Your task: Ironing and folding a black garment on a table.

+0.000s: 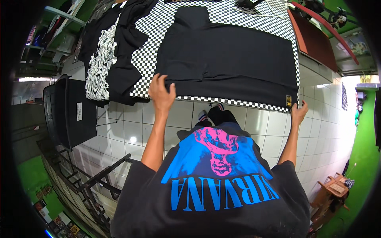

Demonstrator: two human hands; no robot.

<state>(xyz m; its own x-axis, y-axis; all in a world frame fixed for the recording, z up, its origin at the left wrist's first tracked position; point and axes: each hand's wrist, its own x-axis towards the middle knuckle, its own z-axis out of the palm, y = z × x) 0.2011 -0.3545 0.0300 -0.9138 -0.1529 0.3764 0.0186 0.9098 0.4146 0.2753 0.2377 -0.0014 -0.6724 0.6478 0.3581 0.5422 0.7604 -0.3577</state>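
A black T-shirt lies sideways on the checkered tabletop, its hem toward the right. The far sleeve sticks out away from me, while the near sleeve is folded back over the body. Some creases run along the near side. My left hand is at the shirt's near left edge, fingers spread and thumb apart. By the near right hem corner, close to a small gold-and-black label, my right hand has its thumb at the corner and its fingers apart.
More black garments, with a white tangled print, drape over the table's left end. Beside them stands a black bin. A dark metal frame is at lower left, a wooden stool at lower right. A reddish-brown board stands beyond the table's right edge.
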